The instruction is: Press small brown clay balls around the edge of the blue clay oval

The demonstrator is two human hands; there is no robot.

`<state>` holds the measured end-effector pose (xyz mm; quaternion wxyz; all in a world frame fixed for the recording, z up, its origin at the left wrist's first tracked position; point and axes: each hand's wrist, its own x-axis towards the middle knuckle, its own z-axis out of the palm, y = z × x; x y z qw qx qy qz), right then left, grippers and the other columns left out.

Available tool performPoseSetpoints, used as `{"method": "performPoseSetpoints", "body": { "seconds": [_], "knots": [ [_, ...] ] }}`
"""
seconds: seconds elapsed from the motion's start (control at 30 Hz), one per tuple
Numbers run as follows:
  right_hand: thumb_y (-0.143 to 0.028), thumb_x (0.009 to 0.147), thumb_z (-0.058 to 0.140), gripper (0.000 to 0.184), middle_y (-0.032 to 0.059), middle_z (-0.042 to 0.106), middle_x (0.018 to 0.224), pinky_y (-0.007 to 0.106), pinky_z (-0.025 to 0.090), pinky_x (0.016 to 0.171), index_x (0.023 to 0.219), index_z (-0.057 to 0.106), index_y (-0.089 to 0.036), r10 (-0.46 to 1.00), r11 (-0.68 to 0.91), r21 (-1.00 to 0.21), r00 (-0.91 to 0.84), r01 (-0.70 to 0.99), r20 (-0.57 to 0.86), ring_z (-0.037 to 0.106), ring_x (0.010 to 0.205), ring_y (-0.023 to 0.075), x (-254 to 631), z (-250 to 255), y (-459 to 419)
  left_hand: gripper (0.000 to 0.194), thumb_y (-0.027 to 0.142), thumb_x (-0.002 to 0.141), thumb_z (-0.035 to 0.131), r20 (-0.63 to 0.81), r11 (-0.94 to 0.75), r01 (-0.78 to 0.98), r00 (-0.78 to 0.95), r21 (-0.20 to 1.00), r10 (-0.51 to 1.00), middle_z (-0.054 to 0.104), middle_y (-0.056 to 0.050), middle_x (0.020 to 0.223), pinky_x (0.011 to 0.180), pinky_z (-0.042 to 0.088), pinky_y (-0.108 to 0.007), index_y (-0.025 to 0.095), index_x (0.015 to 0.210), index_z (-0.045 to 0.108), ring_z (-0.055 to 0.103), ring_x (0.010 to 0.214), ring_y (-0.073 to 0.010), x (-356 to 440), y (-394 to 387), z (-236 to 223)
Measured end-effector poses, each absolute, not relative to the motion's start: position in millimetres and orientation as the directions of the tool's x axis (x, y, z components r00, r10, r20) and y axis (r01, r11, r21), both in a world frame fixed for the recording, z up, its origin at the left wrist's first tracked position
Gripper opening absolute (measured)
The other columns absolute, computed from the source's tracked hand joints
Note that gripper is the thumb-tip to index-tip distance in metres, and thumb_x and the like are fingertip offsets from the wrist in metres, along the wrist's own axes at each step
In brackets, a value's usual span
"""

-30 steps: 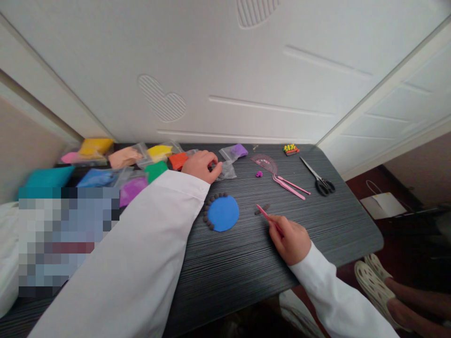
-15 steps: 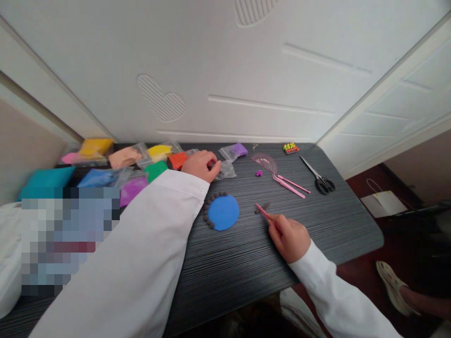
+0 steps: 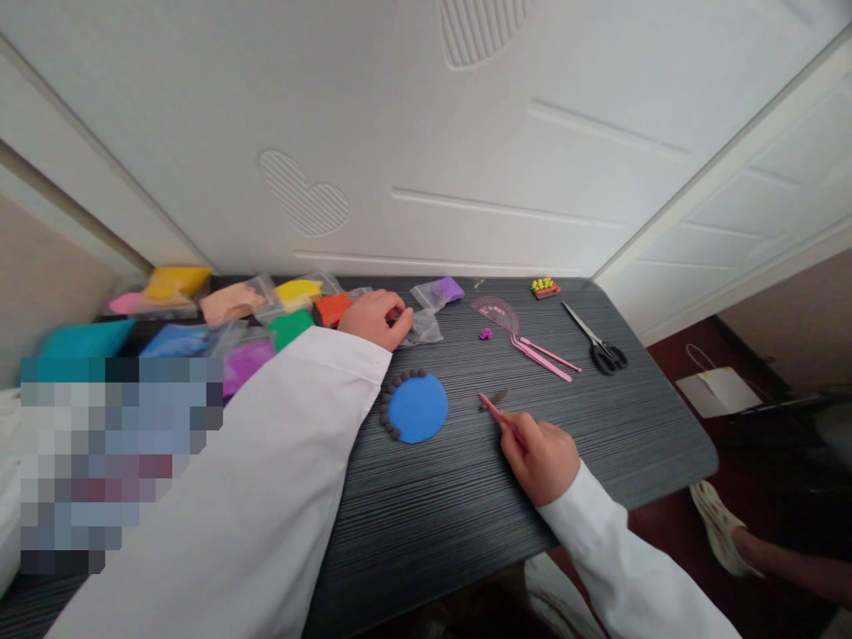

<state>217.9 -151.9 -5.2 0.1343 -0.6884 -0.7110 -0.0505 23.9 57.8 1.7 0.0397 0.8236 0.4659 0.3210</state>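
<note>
Pink tool in curled right hand

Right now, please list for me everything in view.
wall: one, white, behind
table: one, dark, below
disc: one, blue, centre
balls: several, dark, disc edge
held tool: one, pink, centre right
scraps: some, grey, held tool's tip
scissors: one, black-handled, right
slim tools: two, pink, near scissors
protractor: one, clear pink, back
lump: one, magenta, near protractor
ornament: one, multicoloured, back right
bags: many, mixed colours, back left
paper bag: one, white, floor
shoe: one, cream, floor
left grip: one, bare, at grey bag
right grip: one, bare, on held tool
sleeves: two, white, arms
</note>
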Motion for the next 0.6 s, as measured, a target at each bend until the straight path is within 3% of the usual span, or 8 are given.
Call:
{"method": "performPoseSetpoints", "body": {
  "seconds": [0.6],
  "knots": [
    [-0.025, 0.08, 0.042, 0.02, -0.0022, 0.063, 0.063, 0.022, 0.033, 0.055, 0.092, 0.058, -0.023, 0.961, 0.127, -0.162, -0.08, 0.979, 0.265, 0.052, 0.052, 0.0096, 216.6, -0.6, -151.4, 0.016, 0.029, 0.071, 0.045, 0.509, -0.545, 0.74, 0.319, 0.393, 0.8, 0.052, 0.0, 0.059, 0.055, 0.036, -0.025, 0.018, 0.064, 0.054, 0.049, 0.059, -0.0132, 24.1, 60.2, 0.3]
  ]
}}
